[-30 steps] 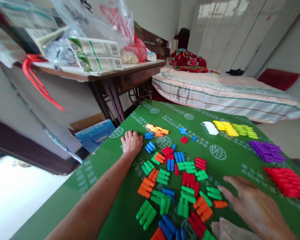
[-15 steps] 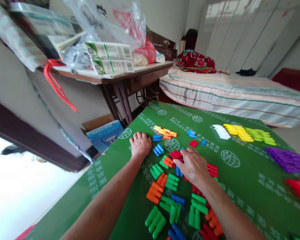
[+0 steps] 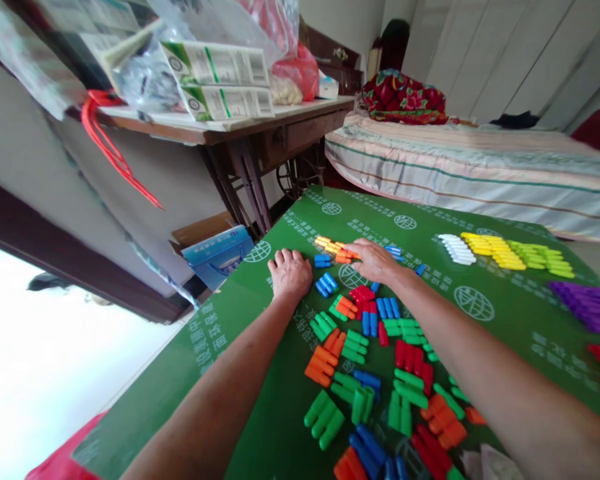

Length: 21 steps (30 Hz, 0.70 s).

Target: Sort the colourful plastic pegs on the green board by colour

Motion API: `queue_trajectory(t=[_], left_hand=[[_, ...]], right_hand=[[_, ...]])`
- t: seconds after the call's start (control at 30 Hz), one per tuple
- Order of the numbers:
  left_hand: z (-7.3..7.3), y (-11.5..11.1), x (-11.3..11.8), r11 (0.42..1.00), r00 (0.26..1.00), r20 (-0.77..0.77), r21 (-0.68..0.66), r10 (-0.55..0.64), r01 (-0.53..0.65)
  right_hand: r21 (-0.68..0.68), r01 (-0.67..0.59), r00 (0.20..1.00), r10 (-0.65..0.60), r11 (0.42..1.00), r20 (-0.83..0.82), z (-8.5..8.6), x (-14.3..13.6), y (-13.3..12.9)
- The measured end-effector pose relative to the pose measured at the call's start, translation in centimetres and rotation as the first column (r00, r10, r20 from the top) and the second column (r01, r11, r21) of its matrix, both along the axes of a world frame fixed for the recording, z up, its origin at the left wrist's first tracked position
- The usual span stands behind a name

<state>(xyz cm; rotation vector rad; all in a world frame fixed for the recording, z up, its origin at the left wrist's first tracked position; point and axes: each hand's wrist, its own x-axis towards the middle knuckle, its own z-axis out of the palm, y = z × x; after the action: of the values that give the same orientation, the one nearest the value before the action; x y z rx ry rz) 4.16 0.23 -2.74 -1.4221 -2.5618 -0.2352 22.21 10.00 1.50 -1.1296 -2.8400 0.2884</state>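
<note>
My left hand [image 3: 291,272] lies on the green board [image 3: 260,373], fingers spread, holding nothing. Just right of it are blue plastic pieces [image 3: 327,285] made of joined rounded pegs. My right hand [image 3: 375,260] reaches to the far-left group, its thumb and fingers closed at the right end of an orange peg piece [image 3: 346,256]. Yellow-orange pieces [image 3: 329,244] touch that group. Below my hands lies a loose spread of green pieces [image 3: 355,346], red pieces [image 3: 409,356], blue and orange ones. My right forearm covers part of the board.
Sorted rows of white pieces [image 3: 457,249], yellow pieces [image 3: 493,250], lime pieces [image 3: 540,258] and purple pieces [image 3: 587,305] lie to the right. Beyond the board stand a wooden table [image 3: 300,123] with boxes and bags, and a bed [image 3: 460,160]. A blue box [image 3: 217,257] sits at the left.
My right hand has moved from the red piece in the middle, away from me and left, to the orange piece. My left hand stays in place; the whole view has shifted slightly.
</note>
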Motion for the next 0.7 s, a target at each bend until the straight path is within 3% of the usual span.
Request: queue_trajectory(t=[0.23,0.37,0.7], left_hand=[[0.1,0.3,0.1,1.000,1.000,0.028,0.000,-0.013,0.013],[0.1,0.6,0.0,1.000,0.998,0.055,0.005,-0.015,0.015],[0.2,0.7,0.0,1.000,0.998,0.060,0.016,-0.021,0.020]], right_hand=[[-0.038,-0.111,0.988,0.114,0.993,0.104,-0.1,-1.1,1.3],[0.028,-0.180,0.976,0.175,0.983,0.128,0.1,0.3,1.1],[0.013,-0.230,0.957,0.223,0.973,0.186,1.2,4.2,-0.2]])
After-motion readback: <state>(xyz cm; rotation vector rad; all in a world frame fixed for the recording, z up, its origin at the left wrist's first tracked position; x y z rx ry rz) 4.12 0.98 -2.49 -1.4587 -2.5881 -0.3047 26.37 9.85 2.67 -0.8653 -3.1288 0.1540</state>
